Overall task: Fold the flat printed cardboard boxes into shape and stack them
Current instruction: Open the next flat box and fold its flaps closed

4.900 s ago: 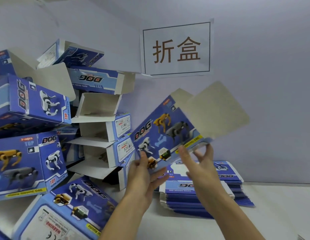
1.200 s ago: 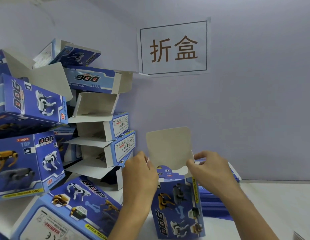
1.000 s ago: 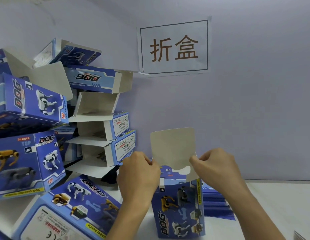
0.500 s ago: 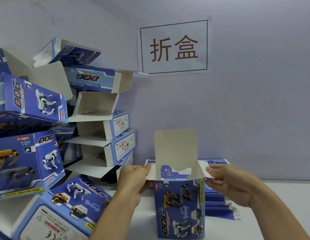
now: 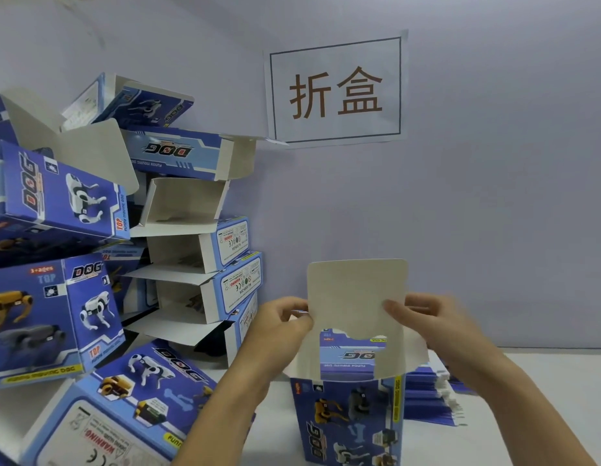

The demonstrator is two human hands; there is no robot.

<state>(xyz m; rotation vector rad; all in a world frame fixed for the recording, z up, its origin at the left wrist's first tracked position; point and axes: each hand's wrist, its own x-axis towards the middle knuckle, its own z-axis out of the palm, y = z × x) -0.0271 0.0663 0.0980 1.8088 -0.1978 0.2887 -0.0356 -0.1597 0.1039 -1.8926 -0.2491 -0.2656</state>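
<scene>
A blue printed box [image 5: 349, 422] at the surface's near edge carries yellow, grey and white robot dogs, a black "DOG" logo and a yellow stripe down one side; its raised flap [image 5: 356, 297] is plain off-white inside. Folded boxes [image 5: 57, 314] piled at the left edge share the same blue print, with white panels bearing red "WARNING" lettering. Flat boxes [image 5: 430, 395] behind show blue with white edges. The surface [image 5: 544, 398] is white. A white wall sign [image 5: 336, 90] has brown characters in a dark frame.

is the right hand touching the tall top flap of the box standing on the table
Touching. In the head view the right hand lays its fingertips over the right edge of the upright top flap, with no gap showing.
</scene>
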